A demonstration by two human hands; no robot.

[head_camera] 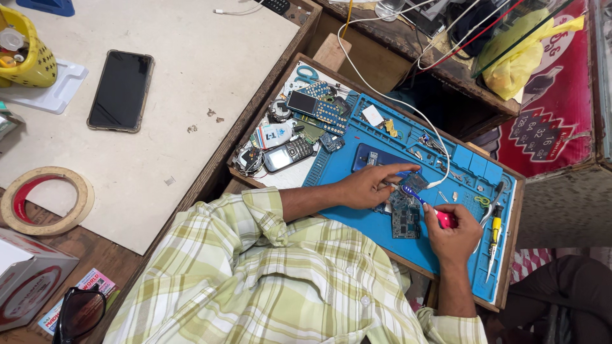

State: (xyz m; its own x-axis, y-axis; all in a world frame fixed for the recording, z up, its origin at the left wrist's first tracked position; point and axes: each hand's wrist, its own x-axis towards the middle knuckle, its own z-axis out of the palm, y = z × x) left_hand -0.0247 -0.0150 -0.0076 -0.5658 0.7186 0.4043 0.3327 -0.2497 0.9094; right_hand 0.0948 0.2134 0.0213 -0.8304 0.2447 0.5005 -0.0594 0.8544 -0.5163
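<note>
My left hand (pixel 370 185) rests flat on the blue repair mat (pixel 408 248), its fingers pressing down a small circuit board (pixel 413 182) beside a blue phone body (pixel 373 155). My right hand (pixel 454 232) grips a pink-handled brush (pixel 440 215) whose blue end reaches toward that board. A larger dark circuit board (pixel 405 220) lies on the mat between both hands.
A wooden tray (pixel 510 255) holds the mat, a keypad phone (pixel 289 153), loose boards, screwdrivers (pixel 494 239) and a white cable (pixel 395 99). On the pale counter to the left lie a black smartphone (pixel 120 90), a tape roll (pixel 44 200) and a yellow basket (pixel 29 54). Sunglasses (pixel 80 313) sit at the bottom left.
</note>
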